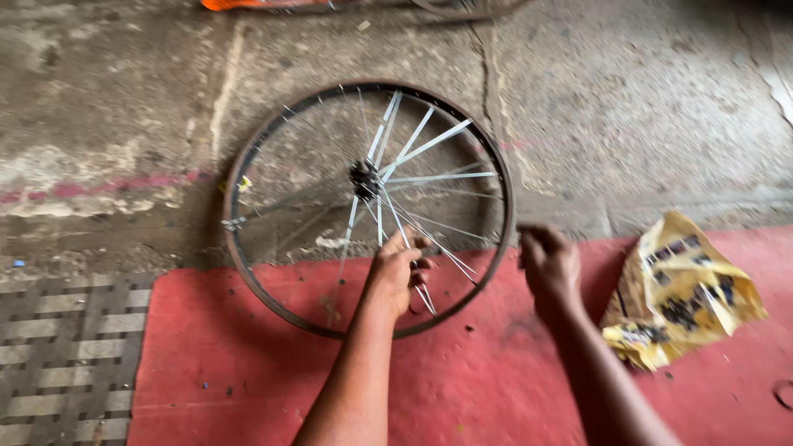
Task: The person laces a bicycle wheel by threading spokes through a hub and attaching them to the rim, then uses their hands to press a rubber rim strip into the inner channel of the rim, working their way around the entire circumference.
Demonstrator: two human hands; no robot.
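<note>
A bicycle wheel rim [248, 272] with a dark hub [363, 177] and silver spokes [425, 147] lies flat, partly on concrete and partly on a red mat [248, 363]. My left hand [396, 271] is over the lower part of the wheel, fingers closed on a spoke near the rim. My right hand [548, 263] hovers just outside the rim's right side, blurred, fingers curled, holding nothing that I can see.
A crumpled yellow printed bag [681, 289] lies on the mat at the right. A woven grey-and-white mat [66, 355] is at the lower left. Cracked concrete floor [628, 107] stretches behind the wheel; an orange object [239, 4] shows at the top edge.
</note>
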